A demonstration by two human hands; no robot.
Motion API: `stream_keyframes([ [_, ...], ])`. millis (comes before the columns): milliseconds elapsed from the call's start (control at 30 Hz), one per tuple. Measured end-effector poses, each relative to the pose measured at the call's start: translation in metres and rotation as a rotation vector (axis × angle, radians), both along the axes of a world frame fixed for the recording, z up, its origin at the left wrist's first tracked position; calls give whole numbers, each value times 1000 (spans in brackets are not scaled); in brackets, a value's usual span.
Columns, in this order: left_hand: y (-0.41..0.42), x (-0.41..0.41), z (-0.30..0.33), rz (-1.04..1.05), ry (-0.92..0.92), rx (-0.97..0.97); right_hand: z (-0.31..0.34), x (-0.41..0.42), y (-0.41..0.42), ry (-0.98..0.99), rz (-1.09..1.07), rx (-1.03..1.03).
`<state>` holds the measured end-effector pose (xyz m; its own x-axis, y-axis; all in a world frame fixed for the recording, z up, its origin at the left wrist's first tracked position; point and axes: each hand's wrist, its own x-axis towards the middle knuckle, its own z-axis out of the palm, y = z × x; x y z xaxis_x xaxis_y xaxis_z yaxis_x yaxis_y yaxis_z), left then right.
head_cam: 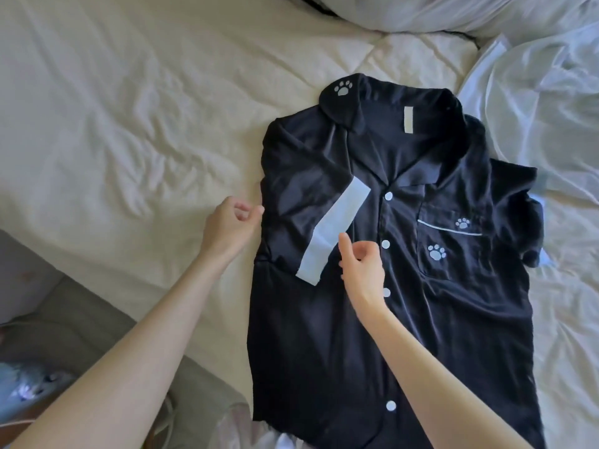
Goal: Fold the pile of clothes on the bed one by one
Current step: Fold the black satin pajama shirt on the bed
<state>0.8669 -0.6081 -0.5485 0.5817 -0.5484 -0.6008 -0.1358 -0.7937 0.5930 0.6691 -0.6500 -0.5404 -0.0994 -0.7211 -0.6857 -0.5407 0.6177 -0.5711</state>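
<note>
A black satin pajama shirt (pixel 421 319) with white buttons and paw prints lies face up on the bed, collar away from me. Its left sleeve is folded inward across the chest, and the white cuff (pixel 330 228) runs diagonally. My left hand (pixel 227 225) hovers at the shirt's left folded edge with its fingers loosely curled; the thumb tip is just at the fabric and grips nothing I can see. My right hand (pixel 363 267) hangs over the button line beside the cuff, fingers relaxed and curled, holding nothing. The right sleeve lies bunched at the shirt's far right.
The cream bed sheet (pixel 129 124) stretches to the left and behind the shirt. Rumpled white fabric (pixel 551 92) lies along the right side, with a pillow (pixel 453 11) at the top. A grey-green surface (pixel 64 319) sits below the bed edge at the lower left.
</note>
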Motion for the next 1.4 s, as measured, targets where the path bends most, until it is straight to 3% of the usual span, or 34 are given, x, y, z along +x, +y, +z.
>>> stream_keyframes([
  [167,13,-30,-18,-92,-42,65,-10,23,-12,-124,-192,328],
  [333,33,-34,-20,1,28,-9,-12,13,8,-222,-253,320],
  [467,57,-47,-11,-18,23,2,-12,-14,26,-160,-143,276],
  [567,63,-66,3,-90,-209,-13,-9,-47,28,-114,-145,195],
  [700,42,-99,19,-376,-578,-103,-2,-109,5,6,-167,-23],
  [867,-1,-171,14,-859,-448,-148,0,-202,-45,283,-193,-239],
  [1000,-28,-230,-8,-1137,-459,-113,-5,-269,-99,408,-321,-342],
  [1067,-42,-253,-17,-1188,-461,-102,-13,-293,-127,301,-424,-149],
  [1133,-55,-268,-27,-1190,-436,-52,-16,-303,-149,-10,-557,172],
  [1200,-63,-273,-36,-1188,-405,41,-16,-304,-166,-251,-651,347],
  [1300,-66,-273,-44,-1200,-441,144,-17,-303,-189,-485,-899,382],
  [1400,-73,-275,-42,-1156,-440,163,-13,-311,-204,-539,-986,338],
])
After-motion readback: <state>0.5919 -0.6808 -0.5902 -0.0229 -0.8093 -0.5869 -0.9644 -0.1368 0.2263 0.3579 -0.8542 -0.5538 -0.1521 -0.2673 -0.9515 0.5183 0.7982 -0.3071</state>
